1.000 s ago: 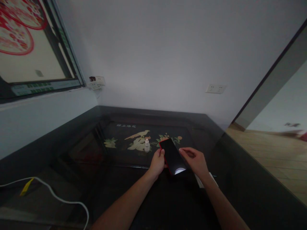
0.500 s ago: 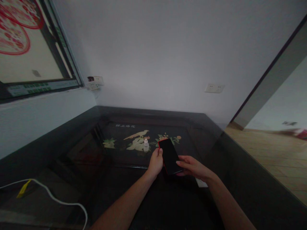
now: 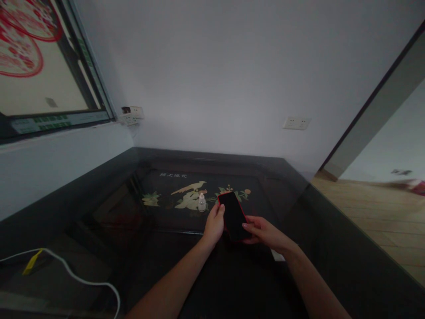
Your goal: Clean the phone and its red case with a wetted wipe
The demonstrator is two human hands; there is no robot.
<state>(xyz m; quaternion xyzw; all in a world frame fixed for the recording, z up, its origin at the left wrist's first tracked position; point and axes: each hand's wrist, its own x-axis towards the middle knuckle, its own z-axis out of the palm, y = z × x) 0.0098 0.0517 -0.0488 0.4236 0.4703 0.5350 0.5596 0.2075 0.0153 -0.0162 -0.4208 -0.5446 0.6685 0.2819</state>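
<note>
A smartphone (image 3: 233,217) with a dark screen and a red edge is held between my two hands above the black table. My left hand (image 3: 214,223) grips its left side, thumb along the edge. On the lower right side, my right hand (image 3: 262,230) holds it with the thumb over the screen and fingers underneath. Just left of the phone's top, a small clear bottle with a white cap (image 3: 202,203) stands upright on the table. A white flat item (image 3: 278,256) lies partly hidden beneath my right wrist.
The glossy black table (image 3: 159,257) bears a bird-and-flower picture (image 3: 189,195). A white cable (image 3: 79,280) with a yellow tag (image 3: 31,262) runs across the lower left. Behind are a wall with sockets (image 3: 296,123) and, at left, a window (image 3: 40,79).
The phone has tilted slightly in my hands, so more of its red right edge shows. Both hands keep their hold and have shifted only a little to the left.
</note>
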